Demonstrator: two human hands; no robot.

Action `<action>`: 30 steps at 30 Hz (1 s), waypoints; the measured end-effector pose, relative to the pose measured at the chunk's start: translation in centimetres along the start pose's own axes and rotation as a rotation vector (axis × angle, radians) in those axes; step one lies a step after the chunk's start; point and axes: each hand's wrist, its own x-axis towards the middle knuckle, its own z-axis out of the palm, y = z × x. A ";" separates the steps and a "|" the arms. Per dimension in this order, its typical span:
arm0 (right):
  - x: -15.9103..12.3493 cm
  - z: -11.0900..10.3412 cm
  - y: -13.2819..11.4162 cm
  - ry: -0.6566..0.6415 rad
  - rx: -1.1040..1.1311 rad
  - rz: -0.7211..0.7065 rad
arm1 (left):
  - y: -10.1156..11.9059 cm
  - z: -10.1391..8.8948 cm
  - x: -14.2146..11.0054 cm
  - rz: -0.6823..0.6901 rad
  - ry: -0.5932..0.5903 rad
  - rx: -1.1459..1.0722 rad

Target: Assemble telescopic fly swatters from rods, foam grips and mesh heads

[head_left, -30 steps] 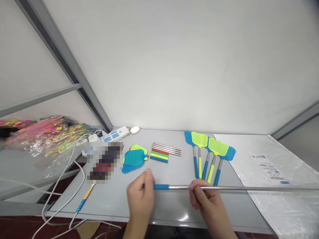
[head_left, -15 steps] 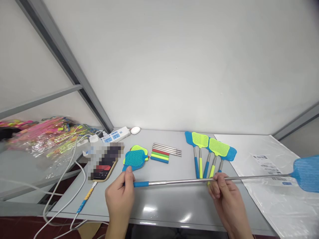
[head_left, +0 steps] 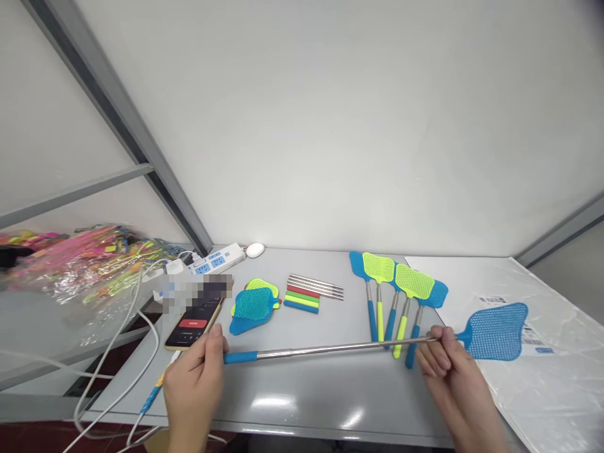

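Note:
An extended telescopic fly swatter (head_left: pixel 325 348) with a blue grip and blue mesh head spans the view above the table's front. My left hand (head_left: pixel 201 371) is closed around the end of its blue grip. Close to the head, my right hand (head_left: pixel 446 355) pinches the thin metal rod. Beyond the rod, several finished-looking swatters (head_left: pixel 399 277) in blue and yellow-green lie fanned out, some handles partly behind it. Loose swatter heads (head_left: pixel 255 307) are stacked at the left, a blue one on top. Beside them lie metal rods (head_left: pixel 316 285) and coloured grip tubes (head_left: pixel 302 300).
A phone (head_left: pixel 198 318) with a cable lies at the left, near a power strip (head_left: pixel 219 258) and a white oval object (head_left: pixel 255 250). Plastic-wrapped colourful items (head_left: pixel 104 258) fill the far left. A white plastic bag (head_left: pixel 557 377) covers the table's right side. A wall stands behind.
My left hand has moved left and slightly down with the grip. My right hand has shifted right along the rod, now nearer the swatter head, which has come further into view.

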 end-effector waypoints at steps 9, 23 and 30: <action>-3.3 4.2 3.8 -0.163 -0.185 0.082 | 4.2 4.5 -4.1 0.127 -0.210 -0.227; -1.1 2.3 2.3 -0.096 -0.070 -0.015 | 1.1 2.8 -2.3 0.020 -0.304 -0.213; -1.1 1.2 1.7 0.132 -0.399 -0.248 | 2.0 3.3 -2.7 -0.002 -0.328 -0.235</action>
